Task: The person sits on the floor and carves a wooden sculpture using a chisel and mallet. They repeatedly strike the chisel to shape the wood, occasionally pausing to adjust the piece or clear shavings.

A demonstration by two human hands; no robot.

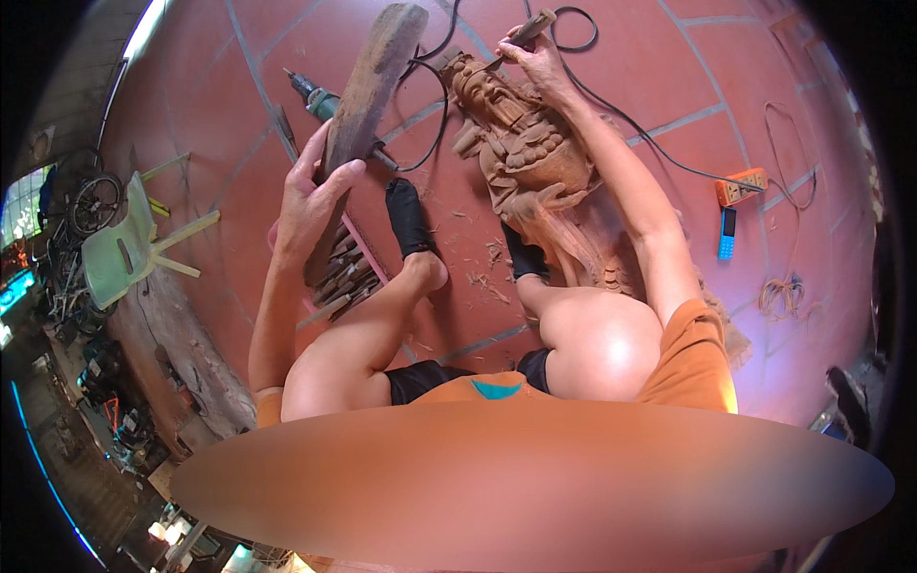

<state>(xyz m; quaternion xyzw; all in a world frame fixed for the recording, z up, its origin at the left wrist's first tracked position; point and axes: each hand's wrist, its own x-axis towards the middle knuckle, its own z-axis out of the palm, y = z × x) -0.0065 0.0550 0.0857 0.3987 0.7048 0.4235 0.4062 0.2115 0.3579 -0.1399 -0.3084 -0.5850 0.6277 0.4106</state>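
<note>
A long wooden mallet [374, 81], shaped like a thick bat, is gripped in my left hand [315, 186], its broad end raised toward the far side. My right hand [538, 69] closes round a chisel [527, 31] with a wooden handle. The chisel's blade points down at the headdress of a carved wooden statue [540, 153]. That figure has a bearded face and carved robes and lies on its back on the floor, its head away from me. My right forearm passes over its side. Whether the blade touches the wood is hard to tell.
Several carving tools [346, 277] lie in a tray by my left leg, partly hidden. Beyond the mallet lies a green power tool [320, 98] with a black cable. An orange socket block [741, 187] and blue phone [728, 234] are at right, a pale plastic chair [119, 248] at left. Wood chips [490, 286] litter the tiles.
</note>
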